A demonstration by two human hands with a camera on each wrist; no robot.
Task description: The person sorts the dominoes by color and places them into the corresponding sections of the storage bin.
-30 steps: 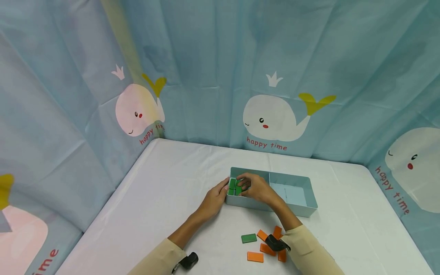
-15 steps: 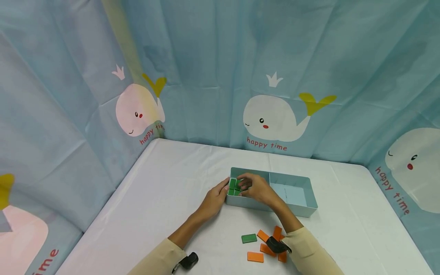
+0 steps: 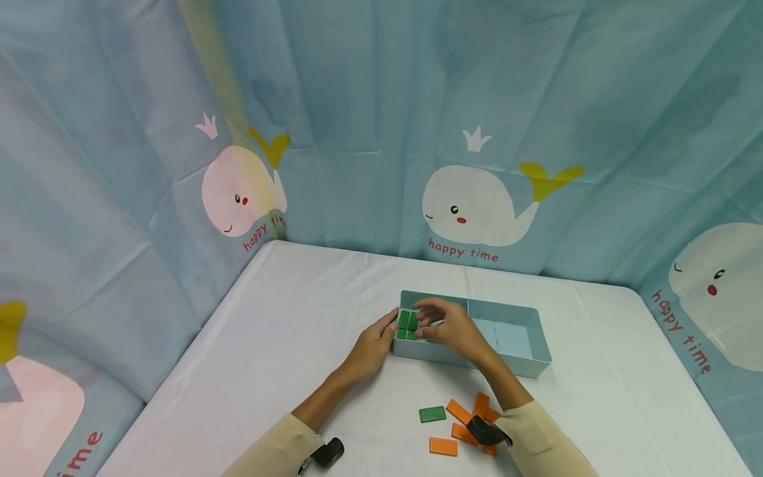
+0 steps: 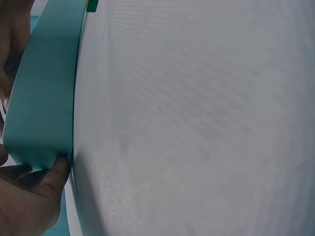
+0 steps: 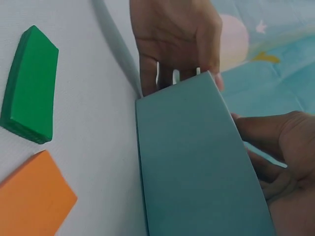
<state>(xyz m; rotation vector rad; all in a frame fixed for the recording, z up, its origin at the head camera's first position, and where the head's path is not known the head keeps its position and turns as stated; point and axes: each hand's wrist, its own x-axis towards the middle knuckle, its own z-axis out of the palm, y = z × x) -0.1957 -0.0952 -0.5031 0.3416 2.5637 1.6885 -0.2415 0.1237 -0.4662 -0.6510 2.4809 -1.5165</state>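
A blue-green box with a divider stands on the table, and several green blocks lie side by side in its left compartment. At the box's left end rests my left hand, its fingers against the outer wall and thumb at the rim; the right wrist view shows these fingers fairly straight. My right hand reaches over the front wall into the left compartment, fingers loosely bent just right of the green blocks, with nothing visible between them. The front wall hides its fingertips in the right wrist view.
In front of the box, one green block lies on the white tablecloth. Several orange blocks are scattered near it, some partly hidden under my right wrist camera. A whale-print curtain hangs behind the table.
My right hand has drawn slightly right from the green blocks, and the blocks on the compartment's right side now show more fully. My left hand has stayed at the box's end.
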